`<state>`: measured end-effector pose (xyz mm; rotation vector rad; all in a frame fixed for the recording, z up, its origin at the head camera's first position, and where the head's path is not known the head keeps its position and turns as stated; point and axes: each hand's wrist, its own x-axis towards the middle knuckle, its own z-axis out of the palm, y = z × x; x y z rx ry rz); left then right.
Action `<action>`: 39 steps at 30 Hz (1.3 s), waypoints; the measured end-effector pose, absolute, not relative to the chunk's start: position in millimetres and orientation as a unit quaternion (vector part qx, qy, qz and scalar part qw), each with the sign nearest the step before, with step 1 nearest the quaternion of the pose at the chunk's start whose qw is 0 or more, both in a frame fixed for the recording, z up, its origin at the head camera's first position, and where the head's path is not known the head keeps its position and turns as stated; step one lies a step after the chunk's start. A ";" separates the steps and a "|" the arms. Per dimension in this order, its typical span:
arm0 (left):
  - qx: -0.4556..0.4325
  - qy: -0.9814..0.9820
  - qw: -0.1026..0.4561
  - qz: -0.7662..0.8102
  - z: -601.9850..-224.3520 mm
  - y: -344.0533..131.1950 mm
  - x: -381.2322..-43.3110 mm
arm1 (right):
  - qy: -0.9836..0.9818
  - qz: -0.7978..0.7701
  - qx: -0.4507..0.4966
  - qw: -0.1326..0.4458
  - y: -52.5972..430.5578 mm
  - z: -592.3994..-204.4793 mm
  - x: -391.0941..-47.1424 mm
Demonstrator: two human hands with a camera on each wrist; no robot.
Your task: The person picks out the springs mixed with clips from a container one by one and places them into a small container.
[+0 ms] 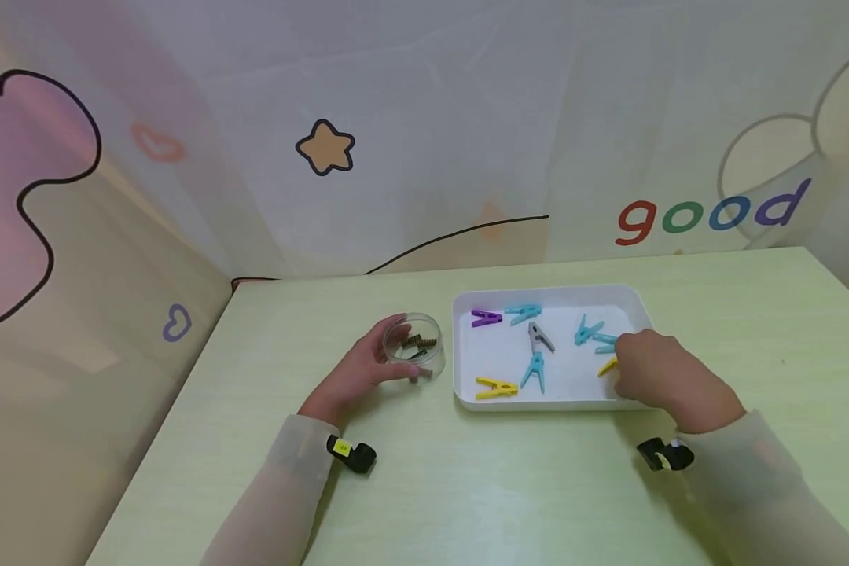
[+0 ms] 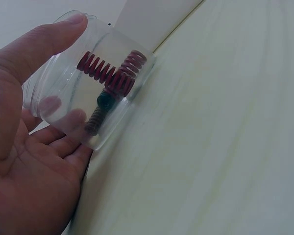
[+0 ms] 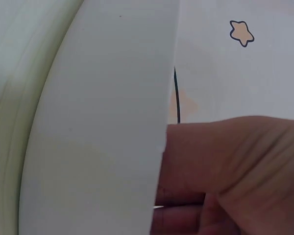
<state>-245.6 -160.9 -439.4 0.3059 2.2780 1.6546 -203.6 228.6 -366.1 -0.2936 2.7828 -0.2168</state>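
My left hand (image 1: 357, 369) holds a clear round plastic jar (image 1: 436, 365) upright on the table, thumb and fingers around its sides. Inside lie several coil springs (image 1: 412, 341); the left wrist view shows red springs (image 2: 95, 67), a green spring (image 2: 106, 100) and a dark one. At the right end of a white tray (image 1: 559, 406), my right hand (image 1: 654, 369) reaches down over the rim. Its fingertips are hidden, in the right wrist view behind the tray wall (image 3: 103, 107). Beside them lie a yellow clothespin (image 1: 608, 366) and a teal clothespin (image 1: 604, 343).
More clothespins lie spread in the tray: a purple one (image 1: 486, 317), a grey one (image 1: 540, 338), a yellow one (image 1: 497, 388) and several teal ones. The tray stands just right of the jar on the pale green table (image 1: 467, 487). A printed curtain (image 1: 424, 157) hangs behind.
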 end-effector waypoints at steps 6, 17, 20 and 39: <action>0.109 0.799 0.150 0.572 -438.0 -161.3 -245.6 | 0.976 -0.096 -0.106 0.162 231.8 -369.0 -208.2; 0.101 0.805 0.150 0.564 -437.9 -160.4 -245.7 | 0.977 -0.116 -0.122 0.128 235.0 -377.7 -209.4; 0.101 0.806 0.149 0.564 -437.4 -160.2 -245.0 | 0.976 -0.120 -0.129 0.130 237.4 -377.2 -209.3; 0.108 0.806 0.149 0.562 -441.7 -161.0 -246.6 | 0.970 -0.163 -0.167 0.066 238.1 -354.2 -208.0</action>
